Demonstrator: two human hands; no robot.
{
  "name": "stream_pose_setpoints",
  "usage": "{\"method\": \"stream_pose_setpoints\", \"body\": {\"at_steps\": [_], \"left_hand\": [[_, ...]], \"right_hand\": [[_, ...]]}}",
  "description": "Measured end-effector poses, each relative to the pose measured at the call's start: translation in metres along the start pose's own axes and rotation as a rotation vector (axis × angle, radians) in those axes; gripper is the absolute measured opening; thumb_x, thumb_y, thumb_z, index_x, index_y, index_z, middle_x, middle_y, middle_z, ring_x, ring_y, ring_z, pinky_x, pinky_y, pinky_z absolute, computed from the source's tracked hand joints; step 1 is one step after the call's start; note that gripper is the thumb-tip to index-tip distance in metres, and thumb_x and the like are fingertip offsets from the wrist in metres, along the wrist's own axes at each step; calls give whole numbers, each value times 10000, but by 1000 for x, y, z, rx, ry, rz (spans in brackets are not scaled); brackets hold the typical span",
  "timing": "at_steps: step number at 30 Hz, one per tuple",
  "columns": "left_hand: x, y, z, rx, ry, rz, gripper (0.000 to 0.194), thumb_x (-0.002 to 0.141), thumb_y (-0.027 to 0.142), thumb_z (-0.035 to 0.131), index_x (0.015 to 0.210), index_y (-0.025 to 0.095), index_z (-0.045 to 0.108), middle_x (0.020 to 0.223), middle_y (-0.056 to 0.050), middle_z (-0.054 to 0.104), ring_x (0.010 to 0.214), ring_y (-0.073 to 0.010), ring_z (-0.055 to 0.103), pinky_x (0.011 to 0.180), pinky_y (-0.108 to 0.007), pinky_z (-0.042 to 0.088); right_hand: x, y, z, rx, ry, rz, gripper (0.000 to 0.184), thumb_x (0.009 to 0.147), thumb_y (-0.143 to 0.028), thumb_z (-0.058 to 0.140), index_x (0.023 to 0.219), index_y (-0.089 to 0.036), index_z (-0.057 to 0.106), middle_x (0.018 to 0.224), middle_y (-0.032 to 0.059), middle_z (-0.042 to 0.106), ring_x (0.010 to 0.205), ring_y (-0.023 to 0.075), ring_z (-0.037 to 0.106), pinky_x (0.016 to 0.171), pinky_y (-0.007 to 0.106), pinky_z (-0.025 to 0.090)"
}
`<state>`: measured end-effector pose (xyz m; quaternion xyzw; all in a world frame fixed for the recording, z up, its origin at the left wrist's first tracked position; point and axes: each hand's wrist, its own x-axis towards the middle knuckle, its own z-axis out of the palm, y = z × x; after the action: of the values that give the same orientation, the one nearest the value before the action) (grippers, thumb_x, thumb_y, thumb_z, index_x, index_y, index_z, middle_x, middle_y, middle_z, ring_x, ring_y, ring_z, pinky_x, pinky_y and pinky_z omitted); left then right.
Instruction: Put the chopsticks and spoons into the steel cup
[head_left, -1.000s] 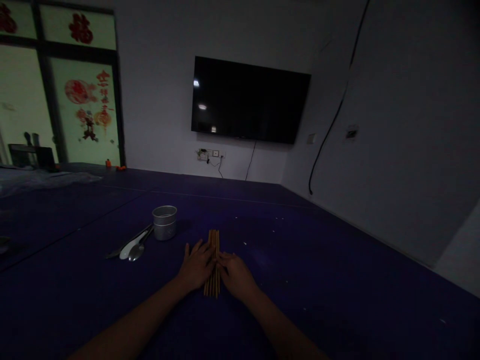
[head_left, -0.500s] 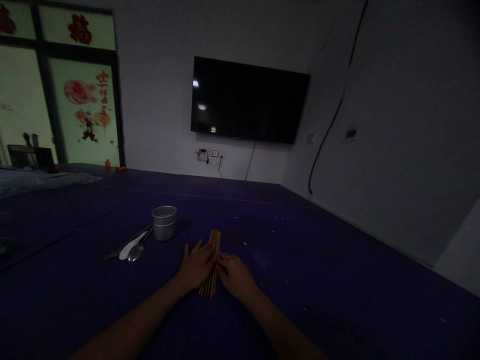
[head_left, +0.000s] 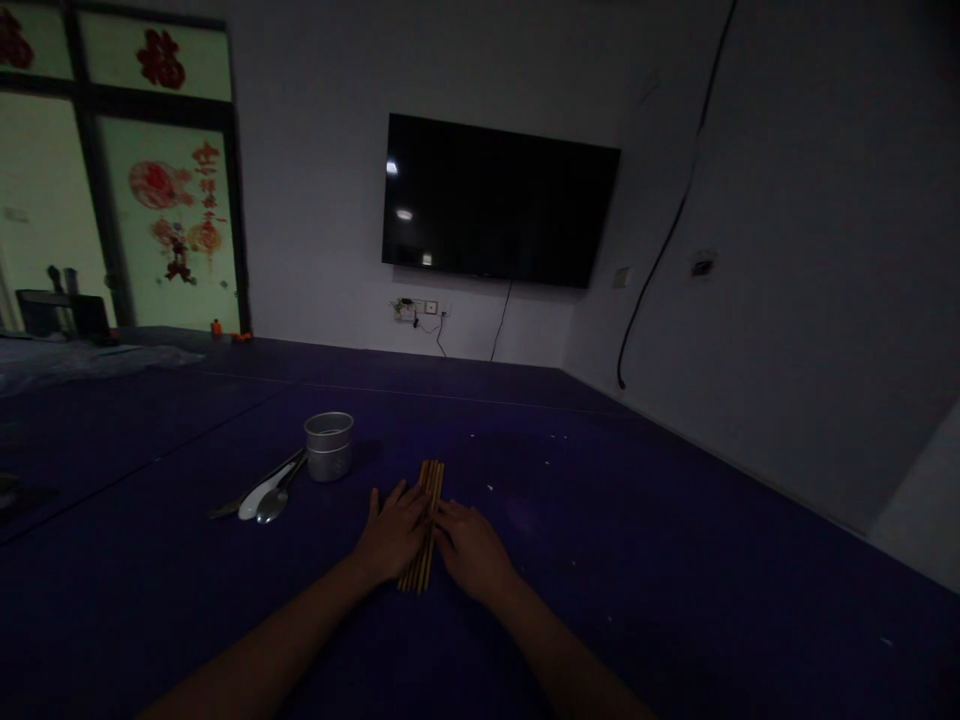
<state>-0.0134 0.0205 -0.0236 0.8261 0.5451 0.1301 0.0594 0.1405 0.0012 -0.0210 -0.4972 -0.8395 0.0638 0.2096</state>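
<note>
Dim light falls across the room, with a dark television (head_left: 499,200) on the wall (head_left: 315,150) at 12 o'clock, beyond the purple surface (head_left: 675,560). Our bundle of sticks (head_left: 433,480) lies flat between our hands, its far ends pointing just past 12. At about 10 o'clock from it stands a metal cup (head_left: 328,455), with a white spoon (head_left: 259,497) and a metal spoon (head_left: 271,505) just beside it.

If we press unevenly, the loose sticks could roll or fan out, since we see no band around them. Swinging our left hand wide towards 10 o'clock might knock the cup.

Our left hand (head_left: 391,535) lies palm down, fingers spread and released, some resting over the sticks; its forearm comes up from 7 o'clock. Our right hand (head_left: 476,550) comes from 5 o'clock, fingers bent inward against the right edge of the bundle. We cannot tell whether they pinch a stick or merely press.
</note>
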Motion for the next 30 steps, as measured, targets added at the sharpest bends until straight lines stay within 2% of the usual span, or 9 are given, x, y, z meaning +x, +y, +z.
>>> {"method": "stream_pose_setpoints", "body": {"at_steps": [13,18,23,30], "left_hand": [[-1,1,-3,15,-47,8,515,937,363,159,1425,243,272,1504,-46,250,1398,-262,120,1077,-608,68],[-1,1,-3,19,-59,6,529,941,398,140,1431,237,259,1507,-48,238,1400,-265,111,1081,-605,61],[-1,-1,0,21,-38,-3,538,942,402,102,1430,238,260,1506,-32,240,1400,-256,114,1086,-602,63],[1,-3,2,35,-35,-11,525,936,375,129,1425,246,270,1508,-17,234,1400,-255,115,1086,-603,76]], "right_hand": [[2,2,3,-50,-20,13,446,911,-239,331,1336,-167,447,1383,96,454,1289,266,375,1040,484,296],[2,5,5,-28,-25,1,445,914,-252,334,1340,-181,441,1392,91,443,1297,255,366,1047,484,289],[2,5,5,-30,-38,-1,459,909,-268,344,1348,-164,428,1393,111,437,1297,254,368,1055,491,276],[1,3,4,-35,-46,12,460,906,-279,341,1340,-166,440,1385,120,445,1283,250,391,1054,491,278]]}}
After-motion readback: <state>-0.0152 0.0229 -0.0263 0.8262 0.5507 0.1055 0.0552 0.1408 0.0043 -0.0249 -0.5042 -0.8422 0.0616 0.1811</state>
